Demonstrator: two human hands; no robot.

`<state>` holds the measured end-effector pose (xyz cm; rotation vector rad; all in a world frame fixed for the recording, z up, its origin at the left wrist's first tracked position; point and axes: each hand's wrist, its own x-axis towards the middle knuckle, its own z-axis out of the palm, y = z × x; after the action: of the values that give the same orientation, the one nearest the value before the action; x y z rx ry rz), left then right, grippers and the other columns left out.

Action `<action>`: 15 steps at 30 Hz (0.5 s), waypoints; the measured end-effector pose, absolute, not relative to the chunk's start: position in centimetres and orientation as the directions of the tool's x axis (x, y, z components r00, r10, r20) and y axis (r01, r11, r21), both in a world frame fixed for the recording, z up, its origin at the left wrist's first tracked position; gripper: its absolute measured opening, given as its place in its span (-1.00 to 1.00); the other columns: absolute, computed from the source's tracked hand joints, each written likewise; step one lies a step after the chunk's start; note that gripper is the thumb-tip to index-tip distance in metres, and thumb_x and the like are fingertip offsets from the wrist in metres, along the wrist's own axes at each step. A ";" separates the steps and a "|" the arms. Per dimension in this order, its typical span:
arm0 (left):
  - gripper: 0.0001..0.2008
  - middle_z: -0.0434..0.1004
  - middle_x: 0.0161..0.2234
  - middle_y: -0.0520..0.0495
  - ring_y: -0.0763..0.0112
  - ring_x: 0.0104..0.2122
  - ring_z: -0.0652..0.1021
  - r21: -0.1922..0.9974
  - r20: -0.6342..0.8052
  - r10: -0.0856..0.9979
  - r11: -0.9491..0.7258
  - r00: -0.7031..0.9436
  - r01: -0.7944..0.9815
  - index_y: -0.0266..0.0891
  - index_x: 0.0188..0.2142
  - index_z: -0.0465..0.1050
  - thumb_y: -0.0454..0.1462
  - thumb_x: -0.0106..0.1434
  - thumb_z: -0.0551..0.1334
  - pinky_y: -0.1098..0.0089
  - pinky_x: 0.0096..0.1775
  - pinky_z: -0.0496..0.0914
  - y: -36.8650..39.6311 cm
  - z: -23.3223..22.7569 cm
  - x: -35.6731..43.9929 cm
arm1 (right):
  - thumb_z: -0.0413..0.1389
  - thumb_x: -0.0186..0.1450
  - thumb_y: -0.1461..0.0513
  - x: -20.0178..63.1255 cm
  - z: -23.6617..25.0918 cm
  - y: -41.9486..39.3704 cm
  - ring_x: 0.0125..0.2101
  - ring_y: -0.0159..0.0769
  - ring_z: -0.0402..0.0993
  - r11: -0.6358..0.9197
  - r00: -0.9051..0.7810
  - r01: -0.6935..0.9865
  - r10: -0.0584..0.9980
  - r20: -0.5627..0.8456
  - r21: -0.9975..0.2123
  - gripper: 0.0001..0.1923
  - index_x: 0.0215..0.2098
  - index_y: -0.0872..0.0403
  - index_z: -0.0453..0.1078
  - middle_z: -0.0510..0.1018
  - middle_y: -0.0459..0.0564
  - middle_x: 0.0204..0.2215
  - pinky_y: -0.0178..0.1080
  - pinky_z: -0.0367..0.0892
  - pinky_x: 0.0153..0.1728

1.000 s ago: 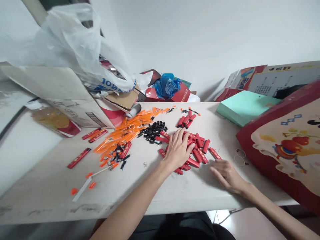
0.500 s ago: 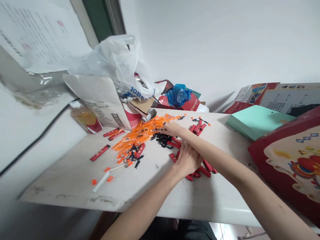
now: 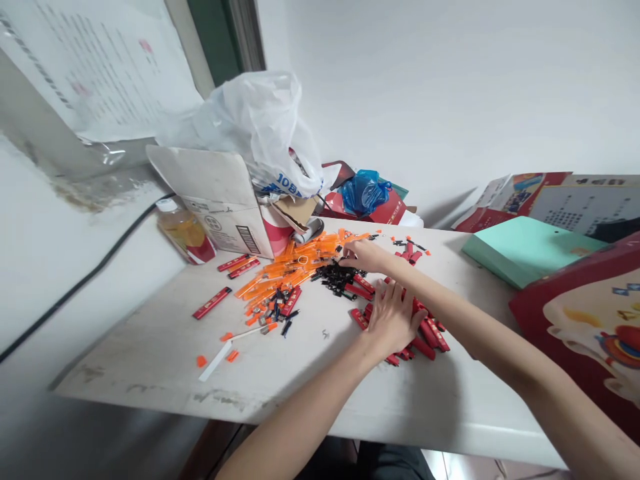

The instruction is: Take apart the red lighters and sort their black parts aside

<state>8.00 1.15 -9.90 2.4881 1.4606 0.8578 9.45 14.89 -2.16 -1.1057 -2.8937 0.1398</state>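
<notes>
The left hand (image 3: pixel 393 320) lies flat and open on the red sticks (image 3: pixel 430 333). Beyond them, the right hand (image 3: pixel 365 255) reaches the black clips (image 3: pixel 337 277); whether it grips any, I cannot tell.

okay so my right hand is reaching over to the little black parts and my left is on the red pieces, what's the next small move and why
Probably close the right hand fingertips on one piece from the black parts pile. That hand already lies at the pile's far edge, beside the orange pieces, and looks empty as far as can be seen. The left hand rests flat on the red pieces, so it can stay put.
</notes>
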 end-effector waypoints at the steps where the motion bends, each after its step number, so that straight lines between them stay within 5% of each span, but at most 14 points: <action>1: -0.54 0.33 0.25 -0.39 -0.18 0.31 0.27 0.392 0.406 0.838 -0.520 0.364 0.759 -0.28 0.21 0.27 -0.08 0.44 0.07 -0.31 0.29 0.08 1.1 -10.0 8.1 | 0.15 0.41 -0.02 10.2 -2.2 14.4 -0.18 -0.12 0.56 0.732 -0.736 0.676 0.676 -0.029 -0.086 -0.62 -0.08 0.13 0.49 0.63 0.15 -0.19 -0.25 0.32 -0.24; 6: -0.55 0.39 0.22 -0.44 -0.34 0.28 0.31 0.461 0.396 0.856 -0.499 0.333 0.734 -0.31 0.21 0.31 -0.18 0.39 0.12 -0.29 0.20 0.25 1.4 -10.1 8.7 | 0.33 0.19 -0.07 11.8 -3.6 11.7 -0.23 -0.07 0.56 0.708 -0.703 0.705 0.693 -0.159 -0.035 -0.52 -0.13 0.11 0.49 0.62 0.15 -0.24 -0.22 0.34 -0.30; 12: -0.41 0.26 0.32 -0.46 -0.40 0.34 0.21 0.510 0.385 0.865 -0.489 0.321 0.708 -0.34 0.30 0.24 -0.23 0.31 0.18 -0.33 0.24 0.17 1.6 -10.2 9.0 | 0.16 0.41 0.04 10.9 -4.6 10.8 -0.22 -0.23 0.54 0.659 -0.653 0.751 0.732 -0.195 -0.041 -0.66 -0.02 0.13 0.44 0.57 0.06 -0.13 -0.12 0.47 -0.17; 15: -0.35 0.24 0.34 -0.42 -0.37 0.34 0.22 0.515 0.383 0.872 -0.477 0.306 0.712 -0.31 0.36 0.18 -0.23 0.30 0.19 -0.31 0.24 0.19 1.6 -10.3 9.0 | 0.19 0.38 0.07 10.9 -4.8 10.5 -0.13 -0.12 0.55 0.664 -0.669 0.743 0.727 -0.154 -0.087 -0.66 0.01 0.11 0.45 0.59 0.14 -0.10 -0.09 0.46 -0.10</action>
<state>8.96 1.59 -10.35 2.3258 1.4448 0.9252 10.93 10.48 -4.81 -1.3127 -2.9617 0.2316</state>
